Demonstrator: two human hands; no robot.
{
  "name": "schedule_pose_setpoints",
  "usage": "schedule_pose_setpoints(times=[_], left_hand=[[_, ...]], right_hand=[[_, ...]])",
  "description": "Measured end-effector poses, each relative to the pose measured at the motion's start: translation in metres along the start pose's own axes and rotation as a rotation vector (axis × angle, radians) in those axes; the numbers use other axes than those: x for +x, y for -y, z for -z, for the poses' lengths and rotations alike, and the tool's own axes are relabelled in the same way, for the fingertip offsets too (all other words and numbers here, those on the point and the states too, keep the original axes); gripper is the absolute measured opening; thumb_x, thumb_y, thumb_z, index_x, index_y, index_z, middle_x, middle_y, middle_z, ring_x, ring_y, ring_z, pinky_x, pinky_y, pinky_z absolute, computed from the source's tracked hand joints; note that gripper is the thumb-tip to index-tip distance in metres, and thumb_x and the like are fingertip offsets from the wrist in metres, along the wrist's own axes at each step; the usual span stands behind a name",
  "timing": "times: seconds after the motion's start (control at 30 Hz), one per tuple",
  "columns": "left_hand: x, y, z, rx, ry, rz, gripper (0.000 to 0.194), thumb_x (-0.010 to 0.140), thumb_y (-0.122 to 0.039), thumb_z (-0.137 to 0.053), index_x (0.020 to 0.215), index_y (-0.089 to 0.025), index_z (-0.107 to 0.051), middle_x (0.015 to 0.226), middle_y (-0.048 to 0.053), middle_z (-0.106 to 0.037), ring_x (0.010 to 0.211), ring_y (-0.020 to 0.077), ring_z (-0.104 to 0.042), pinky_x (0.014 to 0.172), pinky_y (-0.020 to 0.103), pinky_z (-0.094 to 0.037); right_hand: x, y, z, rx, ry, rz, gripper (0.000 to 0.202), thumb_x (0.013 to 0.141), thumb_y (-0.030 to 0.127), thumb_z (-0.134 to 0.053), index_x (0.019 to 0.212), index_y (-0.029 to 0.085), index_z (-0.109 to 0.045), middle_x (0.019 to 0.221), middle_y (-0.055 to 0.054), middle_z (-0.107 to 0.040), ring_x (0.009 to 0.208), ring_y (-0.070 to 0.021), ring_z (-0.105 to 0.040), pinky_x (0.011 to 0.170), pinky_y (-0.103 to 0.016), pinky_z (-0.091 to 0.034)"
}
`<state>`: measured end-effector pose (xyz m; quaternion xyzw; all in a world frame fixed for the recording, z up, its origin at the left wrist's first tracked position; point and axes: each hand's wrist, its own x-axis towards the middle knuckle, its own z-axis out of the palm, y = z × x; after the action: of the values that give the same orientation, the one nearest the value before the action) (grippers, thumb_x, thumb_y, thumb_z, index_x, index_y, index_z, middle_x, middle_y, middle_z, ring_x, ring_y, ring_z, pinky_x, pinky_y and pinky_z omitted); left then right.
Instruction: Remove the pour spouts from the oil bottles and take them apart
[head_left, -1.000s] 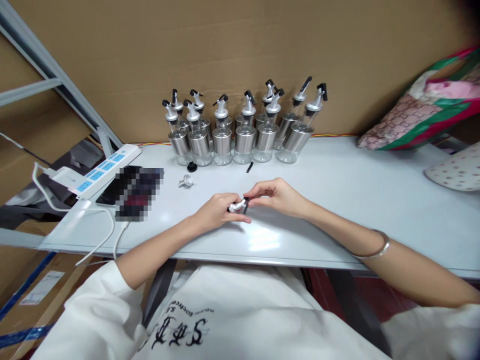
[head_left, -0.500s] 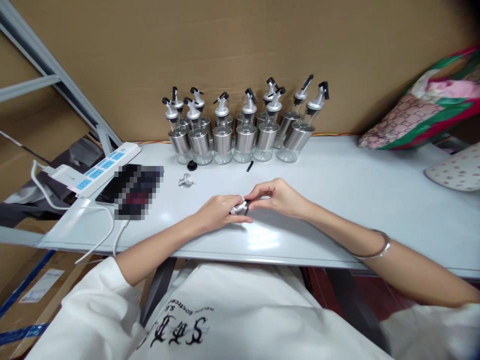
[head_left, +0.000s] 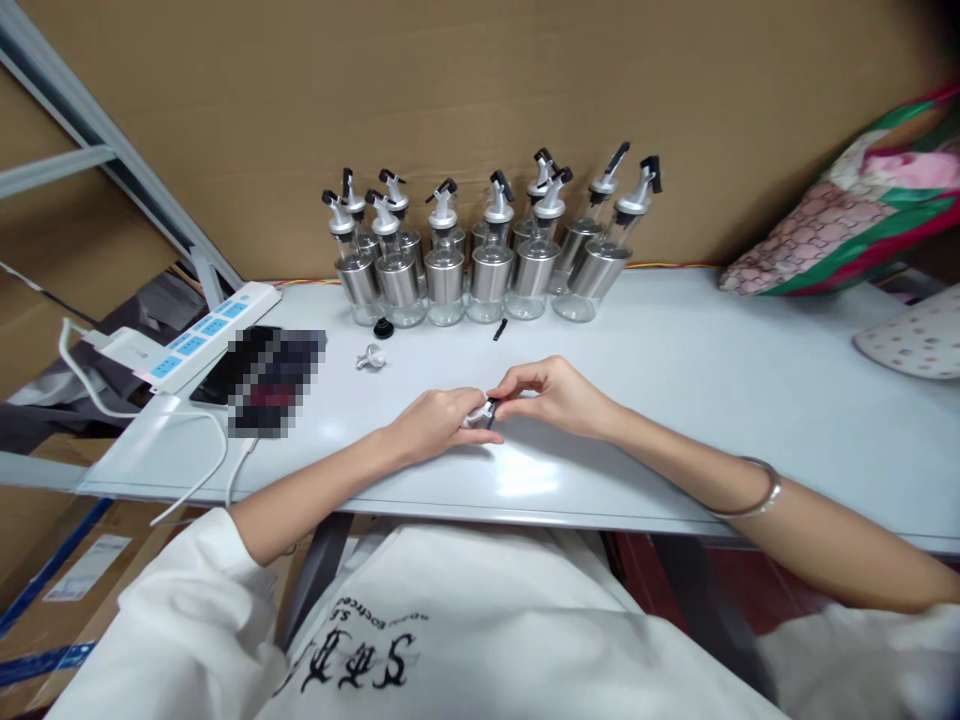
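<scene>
My left hand [head_left: 442, 422] is closed on a silver pour spout [head_left: 477, 413] above the table. The thumb and fingertips of my right hand [head_left: 551, 395] pinch a small black flap [head_left: 491, 408] at the spout's right end. Farther back, a loose silver spout piece [head_left: 371, 357] lies on its side, with a black stopper [head_left: 383, 328] just behind it. A thin black strip [head_left: 500, 330] lies beyond my hands. Several glass bottles with steel sleeves [head_left: 492, 270] and black-tipped spouts stand grouped at the back.
On the left of the grey table [head_left: 675, 380] are a white power strip [head_left: 217, 335], a blurred-out dark device [head_left: 274, 385] and white cables. A patterned bag [head_left: 817, 225] and a dotted white object [head_left: 915, 335] are at the right. Cardboard [head_left: 480, 80] stands behind the bottles.
The black flap between my fingertips has shifted slightly against the silver spout. Both hands keep nearly the same place and hold.
</scene>
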<state>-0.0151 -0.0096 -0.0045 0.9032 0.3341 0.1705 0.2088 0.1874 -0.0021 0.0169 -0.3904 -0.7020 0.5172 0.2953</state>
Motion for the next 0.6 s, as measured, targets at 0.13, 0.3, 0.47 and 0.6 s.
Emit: schedule_pose_setpoints(times=[0.13, 0.3, 0.47, 0.6], left_hand=[[0.0000, 0.0005, -0.0011, 0.013, -0.003, 0.006, 0.037, 0.082, -0.054, -0.055, 0.076, -0.017, -0.049, 0.067, -0.002, -0.052, 0.057, 0.0103, -0.047, 0.055, 0.022, -0.034], [-0.0002, 0.0015, -0.0026, 0.054, 0.003, -0.010, 0.035, 0.083, -0.051, -0.056, 0.077, -0.017, -0.050, 0.068, -0.001, -0.053, 0.057, 0.0108, -0.048, 0.054, 0.023, -0.034], [0.0000, 0.0015, -0.0022, 0.100, 0.021, -0.034, 0.029, 0.086, -0.044, -0.053, 0.079, -0.017, -0.050, 0.069, -0.001, -0.055, 0.058, 0.0107, -0.049, 0.054, 0.022, -0.034], [0.0001, 0.0001, -0.0026, 0.140, 0.005, -0.033, 0.020, 0.088, -0.035, -0.048, 0.078, -0.017, -0.050, 0.068, -0.001, -0.055, 0.058, 0.0107, -0.049, 0.054, 0.022, -0.034]], right_hand=[[0.0002, -0.0011, -0.0008, -0.010, -0.013, 0.012, 0.022, 0.059, 0.034, -0.077, 0.072, 0.017, -0.071, 0.073, -0.002, -0.073, 0.072, -0.0198, -0.067, 0.071, -0.032, -0.052], [-0.0001, 0.0004, 0.0004, -0.023, 0.019, 0.019, 0.019, 0.061, 0.033, -0.075, 0.070, 0.017, -0.070, 0.071, -0.002, -0.072, 0.069, -0.0185, -0.066, 0.068, -0.031, -0.051], [0.0002, 0.0004, 0.0000, -0.008, 0.035, 0.012, 0.019, 0.061, 0.032, -0.075, 0.071, 0.016, -0.069, 0.069, -0.001, -0.071, 0.067, -0.0170, -0.064, 0.065, -0.029, -0.049], [0.0024, -0.0009, -0.0006, 0.015, 0.020, -0.003, 0.020, 0.060, 0.031, -0.076, 0.069, 0.016, -0.068, 0.069, -0.001, -0.071, 0.067, -0.0168, -0.064, 0.065, -0.029, -0.049]])
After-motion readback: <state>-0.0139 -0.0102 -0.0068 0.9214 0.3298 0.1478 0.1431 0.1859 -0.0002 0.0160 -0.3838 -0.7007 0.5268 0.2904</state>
